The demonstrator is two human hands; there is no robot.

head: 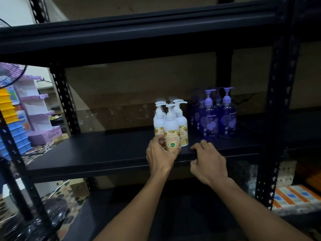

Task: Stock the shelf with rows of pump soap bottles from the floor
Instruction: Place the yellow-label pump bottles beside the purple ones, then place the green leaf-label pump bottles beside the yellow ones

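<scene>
Black matte metal forms the shelf (104, 153), a flat board across the middle of the frame, with a perforated post (281, 101) standing at its right end. Two bare forearms reach up from the lower centre to its front edge. The left hand (161, 153) is a little left of centre, with the wrist straight and the palm turned to the right. Its fingers and thumb curl round the lower part of the front bottle (171, 129) and grip it. This bottle stands upright on the shelf close to the front edge, at the centre of the frame. It is smooth white plastic, round, with a sloped shoulder, a white pump head and a yellow-beige label. More white bottles (182, 122) of the same shape stand packed closely behind it. The right hand (208, 162) is right of centre, back upward and fingers bent at the knuckles. Its fingertips rest on the shelf at the front edge, the thumb is tucked before the lip, and it holds nothing. Just beside the white group, on the right, stand the purple bottles (211, 119), glossy and translucent, with lilac pumps and the word "guardian". At the left edge of the frame is a fan (10, 73) with a wire grille.
</scene>
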